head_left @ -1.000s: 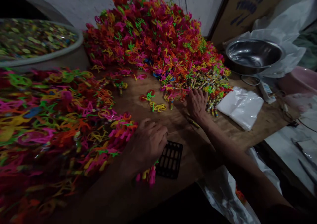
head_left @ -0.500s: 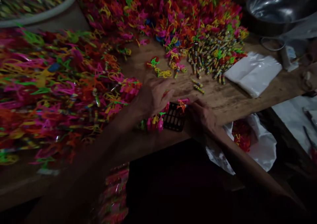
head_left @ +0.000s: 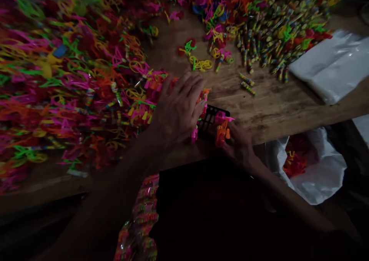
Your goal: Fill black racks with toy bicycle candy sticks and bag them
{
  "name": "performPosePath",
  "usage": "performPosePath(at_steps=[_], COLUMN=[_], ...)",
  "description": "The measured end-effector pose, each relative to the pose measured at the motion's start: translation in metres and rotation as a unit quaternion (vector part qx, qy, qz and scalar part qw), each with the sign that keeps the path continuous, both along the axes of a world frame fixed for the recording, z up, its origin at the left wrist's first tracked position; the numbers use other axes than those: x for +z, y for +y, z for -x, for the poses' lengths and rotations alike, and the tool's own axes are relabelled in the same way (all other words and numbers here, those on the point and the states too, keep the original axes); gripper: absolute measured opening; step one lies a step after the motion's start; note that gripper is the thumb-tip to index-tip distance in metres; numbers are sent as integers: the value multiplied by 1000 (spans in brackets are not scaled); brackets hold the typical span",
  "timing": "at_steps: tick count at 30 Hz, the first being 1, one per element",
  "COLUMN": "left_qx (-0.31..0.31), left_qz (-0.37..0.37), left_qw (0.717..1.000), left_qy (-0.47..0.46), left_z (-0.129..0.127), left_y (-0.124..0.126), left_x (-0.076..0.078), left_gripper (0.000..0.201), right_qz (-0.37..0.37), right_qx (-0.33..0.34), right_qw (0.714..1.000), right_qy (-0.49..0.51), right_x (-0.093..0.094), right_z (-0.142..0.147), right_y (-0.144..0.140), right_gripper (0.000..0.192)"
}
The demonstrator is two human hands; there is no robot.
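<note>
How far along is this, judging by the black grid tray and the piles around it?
Done: a big heap of bright plastic toys lies to the left, and a white bag below the table edge holds a few more. In hand: the left hand covers toys at the black grid tray; the right hand holds orange and pink pieces at its edge. Left: many small wrapped sticks lie loose.

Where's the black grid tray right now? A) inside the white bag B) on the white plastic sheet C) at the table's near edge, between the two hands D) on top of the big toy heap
C: the black grid tray sits at the near edge of the wooden table, with the left hand over its left side and the right hand at its right holding pink and orange toy pieces.
</note>
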State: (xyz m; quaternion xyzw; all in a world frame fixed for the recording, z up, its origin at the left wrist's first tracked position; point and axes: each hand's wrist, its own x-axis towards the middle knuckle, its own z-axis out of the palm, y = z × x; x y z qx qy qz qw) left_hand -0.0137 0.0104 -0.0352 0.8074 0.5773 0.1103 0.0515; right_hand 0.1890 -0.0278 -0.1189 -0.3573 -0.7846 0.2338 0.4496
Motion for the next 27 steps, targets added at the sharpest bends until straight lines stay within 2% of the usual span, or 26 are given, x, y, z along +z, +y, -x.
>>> performPosePath(at_steps=[3, 7, 14, 18, 23, 25, 27], left_qx=[-3, -5, -13, -15, -15, -7, 5], left_qz=[-7, -9, -25, -17, 39, 39, 24], left_qw=[1000, 1000, 999, 998, 985, 986, 994], left_qy=[-10, -21, -21, -57, -166, -159, -110], left_z=[1, 2, 2, 6, 14, 8, -3], left_y=[0, -1, -2, 3, 0, -4, -7], left_x=[0, 0, -3, -3, 13, 19, 22], left_gripper=[50, 50, 50, 48, 53, 57, 66], right_qz=[34, 81, 23, 3, -38, -37, -43], right_qx=[-2, -12, 5, -7, -15, -17, -23], right_qw=[999, 997, 999, 999, 997, 995, 994], right_qy=[30, 6, -28, -50, -69, -92, -98], right_x=[-8, -18, -12, -6, -7, -12, -18], right_z=[16, 24, 29, 36, 42, 44, 46], right_y=[-2, 1, 1, -1, -4, -5, -5], right_gripper=[22, 25, 14, 15, 16, 17, 17])
